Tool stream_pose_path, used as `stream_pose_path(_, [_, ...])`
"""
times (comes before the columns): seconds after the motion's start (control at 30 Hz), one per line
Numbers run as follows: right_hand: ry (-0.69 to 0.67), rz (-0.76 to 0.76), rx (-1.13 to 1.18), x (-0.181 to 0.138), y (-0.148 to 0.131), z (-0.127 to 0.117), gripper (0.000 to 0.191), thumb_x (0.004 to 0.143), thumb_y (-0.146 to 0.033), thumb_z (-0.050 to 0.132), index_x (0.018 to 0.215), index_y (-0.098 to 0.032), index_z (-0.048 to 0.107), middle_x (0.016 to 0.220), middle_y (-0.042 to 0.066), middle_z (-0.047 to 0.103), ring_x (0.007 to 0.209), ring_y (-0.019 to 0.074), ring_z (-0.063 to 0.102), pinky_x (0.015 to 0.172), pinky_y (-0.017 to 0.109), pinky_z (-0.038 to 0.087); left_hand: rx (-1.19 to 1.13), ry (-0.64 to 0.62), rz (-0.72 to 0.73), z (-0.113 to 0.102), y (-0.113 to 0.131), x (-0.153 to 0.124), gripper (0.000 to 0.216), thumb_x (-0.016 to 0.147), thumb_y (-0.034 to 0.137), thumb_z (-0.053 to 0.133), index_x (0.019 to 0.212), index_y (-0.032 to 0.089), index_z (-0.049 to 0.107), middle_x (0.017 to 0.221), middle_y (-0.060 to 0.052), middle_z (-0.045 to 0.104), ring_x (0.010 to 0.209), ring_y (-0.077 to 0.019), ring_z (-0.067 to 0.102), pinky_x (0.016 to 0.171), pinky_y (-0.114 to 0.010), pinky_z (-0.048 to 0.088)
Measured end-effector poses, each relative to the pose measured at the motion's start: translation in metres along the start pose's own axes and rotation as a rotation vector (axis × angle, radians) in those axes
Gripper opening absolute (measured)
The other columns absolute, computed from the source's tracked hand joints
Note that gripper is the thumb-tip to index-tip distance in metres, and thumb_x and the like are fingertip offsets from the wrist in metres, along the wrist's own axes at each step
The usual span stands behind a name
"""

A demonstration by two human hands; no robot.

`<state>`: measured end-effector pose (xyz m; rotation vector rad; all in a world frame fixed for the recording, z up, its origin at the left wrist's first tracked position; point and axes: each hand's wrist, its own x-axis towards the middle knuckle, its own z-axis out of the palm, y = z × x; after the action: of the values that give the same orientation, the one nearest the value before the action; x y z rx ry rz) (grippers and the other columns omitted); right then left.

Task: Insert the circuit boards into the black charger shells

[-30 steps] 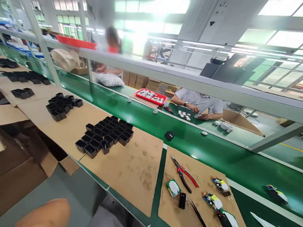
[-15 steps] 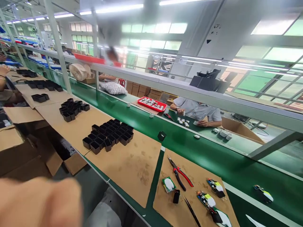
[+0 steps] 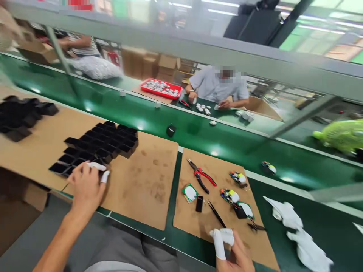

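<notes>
My left hand [image 3: 87,187], with white finger cots on thumb and forefinger, is at the near edge of a group of open black plastic boxes [image 3: 93,141]. Its fingers are closed around one box, mostly hidden by the hand. My right hand [image 3: 234,249], also in white finger cots, is low at the right with thumb and forefinger drawn together; anything between them is hidden. Just beyond those fingertips lie dark tweezers [image 3: 215,212] on the cardboard. Red-and-black pliers [image 3: 202,175], a green circuit board with a white patch [image 3: 190,193] and a small black block [image 3: 199,204] lie farther off.
More circuit assemblies [image 3: 230,196] lie on the right cardboard sheet [image 3: 184,223]. Crumpled white material [image 3: 307,241] is at far right. A green conveyor belt [image 3: 195,132] runs behind, carrying a black box [image 3: 171,130]. Across it, a co-worker [image 3: 218,88] handles small white parts beside a red tray [image 3: 161,94].
The view has tilted down and shifted. My left hand, formerly a blur at lower left, is now at the black boxes. My right hand has come into view.
</notes>
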<state>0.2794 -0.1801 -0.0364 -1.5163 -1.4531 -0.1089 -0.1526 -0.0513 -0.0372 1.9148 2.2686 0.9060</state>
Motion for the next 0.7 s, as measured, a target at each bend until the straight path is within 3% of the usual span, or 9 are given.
stream_pose_path(0.07, [0.004, 0.048, -0.048, -0.004, 0.001, -0.001, 0.03, 0.104, -0.044, 0.079, 0.081, -0.025, 0.081, 0.078, 0.006, 0.077, 0.066, 0.0234, 0.073, 0.06, 0.032, 0.059, 0.095, -0.009, 0.127, -0.002, -0.01, -0.003, 0.028, 0.109, 0.035, 0.044, 0.109, 0.019, 0.067, 0.117, -0.024, 0.072, 0.146, -0.0554, 0.051, 0.113, -0.077, 0.039])
stream_pose_path(0.13, [-0.018, 0.077, -0.084, -0.001, 0.002, -0.003, 0.027, 0.106, -0.041, 0.077, 0.084, -0.025, 0.08, 0.081, 0.005, 0.075, 0.069, 0.022, 0.072, 0.062, 0.031, 0.059, 0.045, 0.053, 0.236, -0.005, -0.011, -0.009, 0.022, 0.109, 0.033, 0.048, 0.109, 0.023, 0.067, 0.109, -0.018, 0.076, 0.143, -0.0525, 0.058, 0.115, -0.075, 0.04])
stream_pose_path(0.2, [-0.073, 0.088, -0.106, 0.009, -0.001, -0.003, 0.022, 0.106, -0.04, 0.077, 0.09, -0.026, 0.081, 0.088, 0.005, 0.075, 0.076, 0.0225, 0.073, 0.068, 0.032, 0.06, -0.083, 0.058, 0.36, -0.006, -0.001, -0.018, 0.014, 0.109, 0.032, 0.057, 0.113, 0.025, 0.068, 0.115, -0.013, 0.079, 0.141, -0.0471, 0.064, 0.117, -0.068, 0.043])
stream_pose_path(0.27, [-0.203, 0.097, -0.128, 0.022, -0.006, 0.003, 0.013, 0.107, -0.039, 0.077, 0.108, -0.028, 0.082, 0.101, 0.006, 0.077, 0.09, 0.0254, 0.076, 0.081, 0.036, 0.063, -0.246, -0.013, 0.485, -0.004, 0.019, -0.029, 0.011, 0.108, 0.03, 0.066, 0.117, 0.026, 0.069, 0.124, -0.011, 0.079, 0.139, -0.0403, 0.068, 0.114, -0.056, 0.051])
stream_pose_path(0.3, [-0.288, 0.087, -0.144, 0.03, -0.01, 0.008, 0.02, 0.107, -0.04, 0.078, 0.123, -0.028, 0.08, 0.111, 0.008, 0.078, 0.101, 0.028, 0.077, 0.089, 0.04, 0.063, -0.321, -0.08, 0.527, 0.0, 0.031, -0.034, 0.011, 0.109, 0.026, 0.066, 0.12, 0.026, 0.068, 0.127, -0.01, 0.078, 0.139, -0.0362, 0.068, 0.111, -0.049, 0.055])
stream_pose_path(0.37, [-0.467, 0.044, -0.205, 0.047, -0.017, 0.022, 0.053, 0.105, -0.041, 0.08, 0.154, -0.028, 0.065, 0.138, 0.014, 0.075, 0.127, 0.0349, 0.073, 0.105, 0.05, 0.059, -0.394, -0.186, 0.65, 0.011, 0.056, -0.042, 0.011, 0.111, 0.022, 0.062, 0.12, 0.027, 0.067, 0.123, -0.008, 0.079, 0.136, -0.0297, 0.071, 0.103, -0.039, 0.061])
stream_pose_path(0.43, [-0.642, 0.005, -0.275, 0.063, -0.023, 0.039, 0.069, 0.102, -0.038, 0.082, 0.164, -0.025, 0.055, 0.148, 0.017, 0.072, 0.139, 0.0401, 0.068, 0.11, 0.056, 0.054, -0.437, -0.204, 0.689, 0.024, 0.077, -0.049, 0.012, 0.112, 0.017, 0.06, 0.112, 0.027, 0.066, 0.113, -0.005, 0.078, 0.131, -0.0273, 0.073, 0.101, -0.036, 0.062])
stream_pose_path(0.53, [-0.8, 0.011, -0.33, 0.082, -0.027, 0.059, 0.053, 0.1, -0.029, 0.081, 0.15, -0.022, 0.065, 0.13, 0.014, 0.08, 0.122, 0.0391, 0.075, 0.104, 0.055, 0.052, -0.501, -0.219, 0.585, 0.04, 0.091, -0.056, 0.011, 0.111, 0.018, 0.064, 0.117, 0.027, 0.064, 0.115, -0.007, 0.073, 0.13, -0.0275, 0.073, 0.104, -0.039, 0.064])
stream_pose_path(0.7, [-0.79, 0.067, -0.333, 0.1, -0.025, 0.062, 0.035, 0.11, -0.035, 0.066, 0.141, -0.019, 0.067, 0.091, 0.003, 0.08, 0.086, 0.0282, 0.074, 0.091, 0.047, 0.051, -0.521, -0.265, 0.444, 0.048, 0.088, -0.062, 0.032, 0.11, 0.029, 0.068, 0.141, 0.026, 0.058, 0.133, -0.012, 0.063, 0.122, -0.0271, 0.073, 0.097, -0.039, 0.068])
